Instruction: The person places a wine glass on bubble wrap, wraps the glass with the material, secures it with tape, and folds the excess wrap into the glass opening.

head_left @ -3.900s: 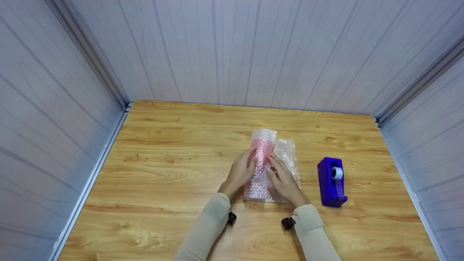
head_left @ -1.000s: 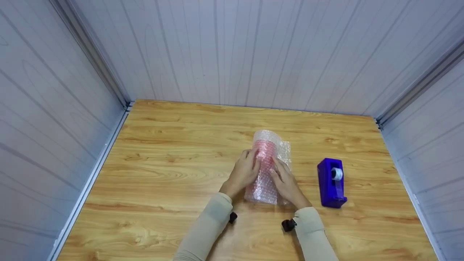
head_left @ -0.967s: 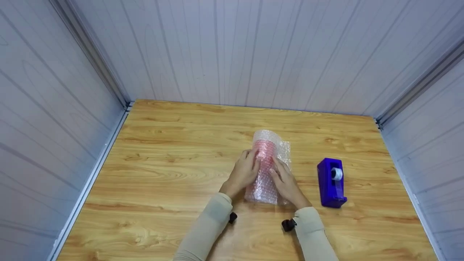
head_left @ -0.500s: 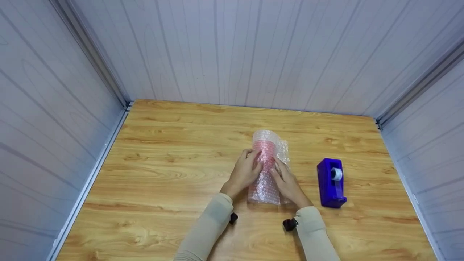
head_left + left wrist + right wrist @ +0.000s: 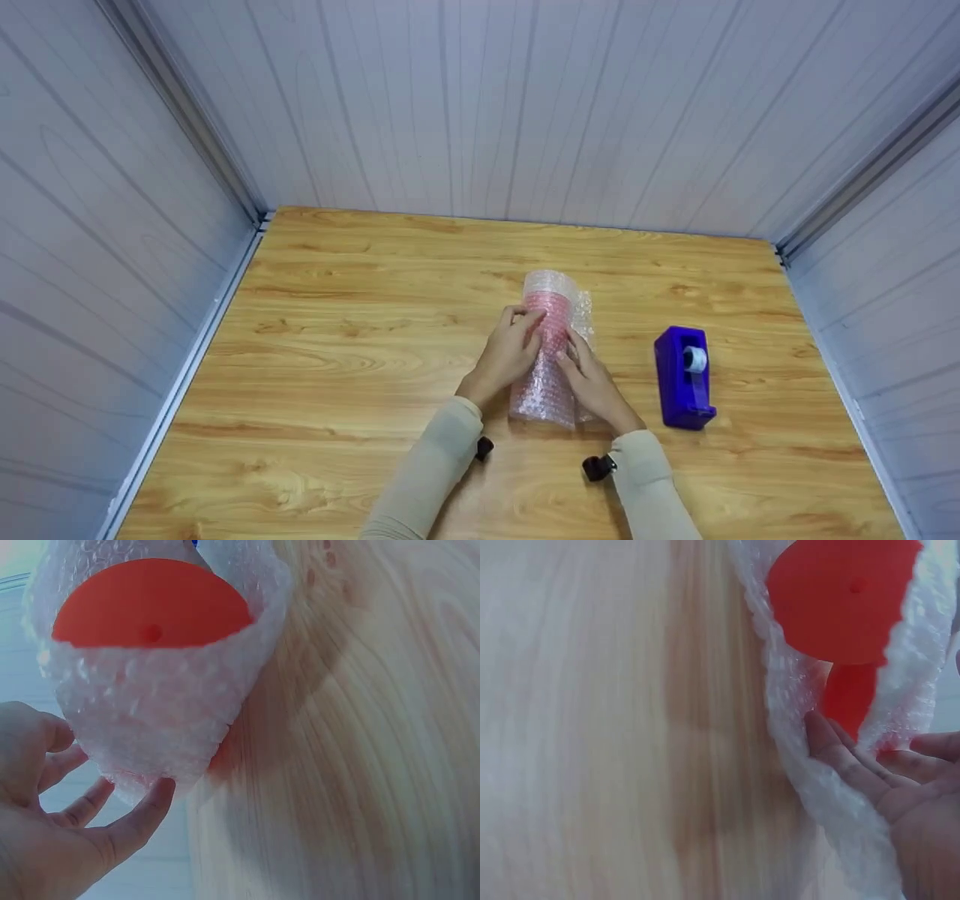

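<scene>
A red object with a flat round end (image 5: 154, 607) lies inside a roll of bubble wrap (image 5: 546, 386); its kind is unclear. The red shows pink through the layers in the head view. My left hand (image 5: 502, 352) curves its fingers and thumb over the left side of the roll. On the other side, my right hand (image 5: 592, 379) touches the wrap with fairly straight fingers. In the right wrist view, the fingers of my right hand (image 5: 922, 802) reach beside the red object, next to a loose layer of wrap (image 5: 829, 802). A strip of unrolled wrap (image 5: 584, 319) sticks out to the right.
A blue tape dispenser (image 5: 684, 379) with a roll of clear tape (image 5: 696, 360) stands right of the hands. The wood-grain table (image 5: 360, 360) is bounded by pale panel walls (image 5: 480, 112) at the back and both sides.
The loose wrap at the right has become narrower as more of it is rolled around the red object. The roll has turned slightly, and both hands have stayed on it.
</scene>
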Demonstrator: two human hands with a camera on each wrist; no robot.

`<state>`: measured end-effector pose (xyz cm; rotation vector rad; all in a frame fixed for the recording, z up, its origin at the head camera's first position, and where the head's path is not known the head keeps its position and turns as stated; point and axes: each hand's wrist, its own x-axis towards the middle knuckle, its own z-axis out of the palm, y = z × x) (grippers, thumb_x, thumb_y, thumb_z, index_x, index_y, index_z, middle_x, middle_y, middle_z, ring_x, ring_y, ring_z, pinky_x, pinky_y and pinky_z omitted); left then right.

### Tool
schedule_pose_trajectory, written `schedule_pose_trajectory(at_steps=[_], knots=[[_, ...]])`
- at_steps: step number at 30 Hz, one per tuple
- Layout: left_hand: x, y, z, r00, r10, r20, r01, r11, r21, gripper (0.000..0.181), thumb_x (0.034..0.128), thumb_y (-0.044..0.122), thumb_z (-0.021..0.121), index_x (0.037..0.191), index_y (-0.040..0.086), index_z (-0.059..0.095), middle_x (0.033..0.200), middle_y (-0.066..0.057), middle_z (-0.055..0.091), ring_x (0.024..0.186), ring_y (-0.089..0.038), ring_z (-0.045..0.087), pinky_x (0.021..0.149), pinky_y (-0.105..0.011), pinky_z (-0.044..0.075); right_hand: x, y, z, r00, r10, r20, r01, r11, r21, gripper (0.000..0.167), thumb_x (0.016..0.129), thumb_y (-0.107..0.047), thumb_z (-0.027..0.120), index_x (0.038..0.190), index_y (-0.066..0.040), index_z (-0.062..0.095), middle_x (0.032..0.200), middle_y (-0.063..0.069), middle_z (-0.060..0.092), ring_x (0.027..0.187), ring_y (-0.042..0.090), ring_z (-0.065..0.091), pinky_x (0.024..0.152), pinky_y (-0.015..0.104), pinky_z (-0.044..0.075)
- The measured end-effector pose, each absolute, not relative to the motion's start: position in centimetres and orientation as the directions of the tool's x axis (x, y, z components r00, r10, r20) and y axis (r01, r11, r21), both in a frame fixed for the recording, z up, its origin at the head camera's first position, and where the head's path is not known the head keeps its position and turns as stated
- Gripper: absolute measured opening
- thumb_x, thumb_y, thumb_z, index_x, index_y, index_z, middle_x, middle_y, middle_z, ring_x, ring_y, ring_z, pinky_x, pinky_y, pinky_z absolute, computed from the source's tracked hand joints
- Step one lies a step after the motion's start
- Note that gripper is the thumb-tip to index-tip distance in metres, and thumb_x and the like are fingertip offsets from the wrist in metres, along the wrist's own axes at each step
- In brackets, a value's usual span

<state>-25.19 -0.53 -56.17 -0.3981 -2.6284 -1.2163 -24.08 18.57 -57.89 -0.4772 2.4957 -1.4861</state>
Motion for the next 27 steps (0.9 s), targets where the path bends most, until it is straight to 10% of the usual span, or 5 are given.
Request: schedule_pose_trajectory(at_steps=[7, 15, 27], knots=[[-25.2, -0.6, -56.0, -0.934, 0.173, 0.312, 0.351, 0.613, 0.708, 0.039, 0.0976, 0.008, 0.06, 0.136, 0.004, 0.061, 0.131, -0.02, 0.051, 0.089, -0.02, 0.06, 0.083, -0.03, 0.053, -24.1, 19.2, -57.1, -0.91, -0.406, -0.083, -0.121, 0.451, -0.884, 0.064, 0.107, -0.035, 0.048, 0.159, -0.009, 0.024, 0.158, 0.022, 0.028, 0.136, 0.043, 0.041, 0.095, 0.053, 0.049], [-25.2, -0.4, -56.4, -0.903, 0.189, 0.387, 0.416, 0.614, 0.671, 0.037, 0.0967, 0.007, 0.061, 0.133, 0.002, 0.063, 0.126, -0.022, 0.053, 0.108, -0.028, 0.063, 0.094, -0.036, 0.051, -24.5, 19.5, -57.0, -0.916, -0.394, 0.078, -0.29, 0.514, -0.807, 0.054, 0.104, -0.021, 0.055, 0.147, 0.008, 0.041, 0.146, 0.028, 0.038, 0.132, 0.043, 0.042, 0.11, 0.056, 0.033], [-25.0, -0.4, -56.6, -0.898, 0.171, 0.406, 0.422, 0.599, 0.68, 0.036, 0.0988, 0.004, 0.054, 0.134, -0.004, 0.059, 0.131, -0.023, 0.054, 0.117, -0.033, 0.058, 0.099, -0.04, 0.048, -24.5, 19.8, -57.5, -0.903, -0.43, 0.015, -0.255, 0.506, -0.824, 0.064, 0.105, -0.034, 0.051, 0.159, -0.009, 0.027, 0.159, 0.019, 0.028, 0.136, 0.042, 0.04, 0.11, 0.056, 0.033]])
